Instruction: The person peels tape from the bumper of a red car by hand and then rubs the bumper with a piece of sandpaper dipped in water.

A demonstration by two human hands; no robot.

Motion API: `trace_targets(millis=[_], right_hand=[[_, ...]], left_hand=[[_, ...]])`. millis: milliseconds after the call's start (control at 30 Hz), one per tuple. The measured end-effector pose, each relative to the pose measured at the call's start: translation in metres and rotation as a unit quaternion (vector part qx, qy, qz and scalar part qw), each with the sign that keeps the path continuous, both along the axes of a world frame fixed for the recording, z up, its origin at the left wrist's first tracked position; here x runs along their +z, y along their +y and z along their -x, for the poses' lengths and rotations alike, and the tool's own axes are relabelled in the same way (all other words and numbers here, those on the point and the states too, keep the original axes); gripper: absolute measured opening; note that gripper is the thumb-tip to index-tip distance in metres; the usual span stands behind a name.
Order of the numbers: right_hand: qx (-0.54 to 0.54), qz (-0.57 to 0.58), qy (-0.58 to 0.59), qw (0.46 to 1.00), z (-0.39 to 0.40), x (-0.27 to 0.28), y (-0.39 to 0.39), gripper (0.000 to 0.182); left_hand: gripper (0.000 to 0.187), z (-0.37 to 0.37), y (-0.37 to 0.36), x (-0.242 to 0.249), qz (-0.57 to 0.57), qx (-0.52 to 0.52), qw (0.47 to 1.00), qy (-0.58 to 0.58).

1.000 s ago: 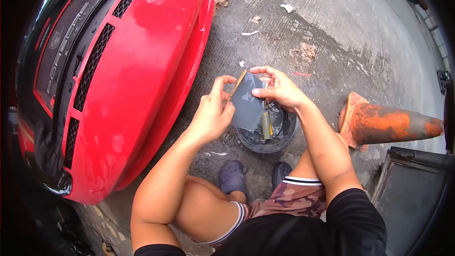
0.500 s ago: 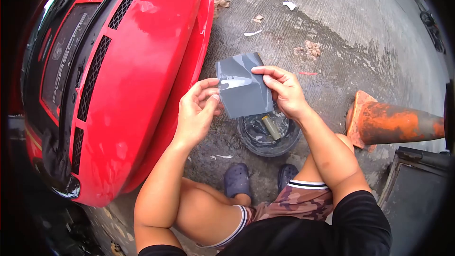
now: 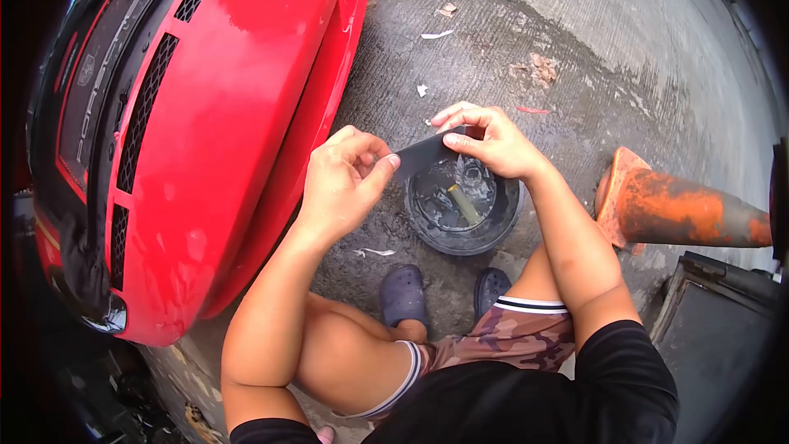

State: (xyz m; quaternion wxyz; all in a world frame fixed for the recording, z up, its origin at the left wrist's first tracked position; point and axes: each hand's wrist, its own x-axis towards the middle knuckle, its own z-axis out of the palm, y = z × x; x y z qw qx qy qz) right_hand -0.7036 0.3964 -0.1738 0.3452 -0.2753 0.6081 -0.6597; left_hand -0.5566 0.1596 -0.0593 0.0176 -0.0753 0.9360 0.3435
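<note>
A dark grey sandpaper sheet [image 3: 422, 154] stretches between my two hands above the bucket, seen nearly edge-on as a folded or tilted strip. My left hand [image 3: 347, 179] pinches its left end between thumb and fingers. At the other end, my right hand [image 3: 499, 146] grips it with the thumb on the near side and fingers behind. Below, a black bucket [image 3: 511, 210] stands on the ground with water in it. An olive-coloured block or tube [image 3: 465, 205] lies inside the bucket.
To the left is the red bumper [image 3: 238, 115] of a car. An orange traffic cone [image 3: 682, 207] lies on its side at the right, near a dark framed panel [image 3: 719, 329]. Paper scraps and dry leaves [image 3: 538, 70] litter the wet concrete.
The sheet was held up flat facing me; now it is lower and turned nearly edge-on. My left hand has closed on its left end, and the right-hand grip has shifted.
</note>
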Motion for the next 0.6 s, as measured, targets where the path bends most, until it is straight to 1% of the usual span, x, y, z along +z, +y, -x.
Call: trace_targets(millis=[33,100,133,167,200,233,300,333,367,400,433,467,500,533,600], right_hand=[[0.031,0.003,-0.047,0.998,0.002,0.000,0.000,0.023],[0.024,0.023,-0.089,0.996,0.001,0.003,0.000,0.023],[0.025,0.026,-0.099,0.994,0.001,0.005,0.000,0.023],[0.026,0.030,-0.109,0.993,0.000,0.006,-0.001,0.023],[0.008,-0.009,-0.086,0.996,0.003,-0.006,-0.002,0.026],[0.018,-0.029,-0.137,0.990,0.005,-0.019,-0.005,0.028],[0.038,-0.067,-0.237,0.968,0.005,-0.048,-0.012,0.031],[0.053,-0.134,-0.201,0.969,-0.003,-0.083,-0.020,0.031],[0.067,-0.200,-0.163,0.964,-0.012,-0.123,-0.028,0.032],[0.120,-0.271,0.002,0.955,-0.029,-0.150,-0.031,0.033],[0.168,-0.332,0.168,0.913,-0.050,-0.174,-0.033,0.035],[0.174,-0.355,0.200,0.896,-0.074,-0.199,-0.033,0.036],[0.182,-0.378,0.230,0.878,-0.099,-0.219,-0.031,0.037],[0.222,-0.448,0.282,0.818,-0.118,-0.232,-0.032,0.035],[0.264,-0.523,0.306,0.751,-0.125,-0.240,-0.037,0.032]], left_hand=[[0.014,0.001,0.001,-0.002,-0.029,0.007,1.000,0.005],[0.014,0.004,0.004,-0.009,-0.087,0.021,0.996,0.013],[0.013,0.003,0.005,-0.010,-0.186,0.040,0.982,-0.006],[0.012,0.004,0.007,-0.008,-0.213,0.059,0.975,-0.011],[0.012,0.005,0.011,-0.003,-0.239,0.078,0.968,-0.017],[0.012,0.005,0.013,0.002,-0.265,0.097,0.959,-0.024],[0.008,0.004,0.015,0.009,-0.221,0.092,0.971,0.000],[0.008,0.003,0.015,0.011,-0.197,0.088,0.976,0.012],[0.010,0.002,0.013,0.010,-0.151,0.061,0.987,0.014],[0.012,0.001,0.008,0.007,-0.104,0.034,0.994,0.018],[0.015,0.001,0.004,0.002,-0.055,0.007,0.998,0.022],[0.018,-0.001,0.002,-0.005,-0.060,-0.008,0.998,0.027],[0.019,-0.001,0.005,-0.002,-0.054,-0.022,0.998,0.007],[0.019,-0.003,0.005,-0.004,-0.046,-0.038,0.998,0.005],[0.019,-0.005,0.008,0.000,-0.022,-0.074,0.997,0.007]])
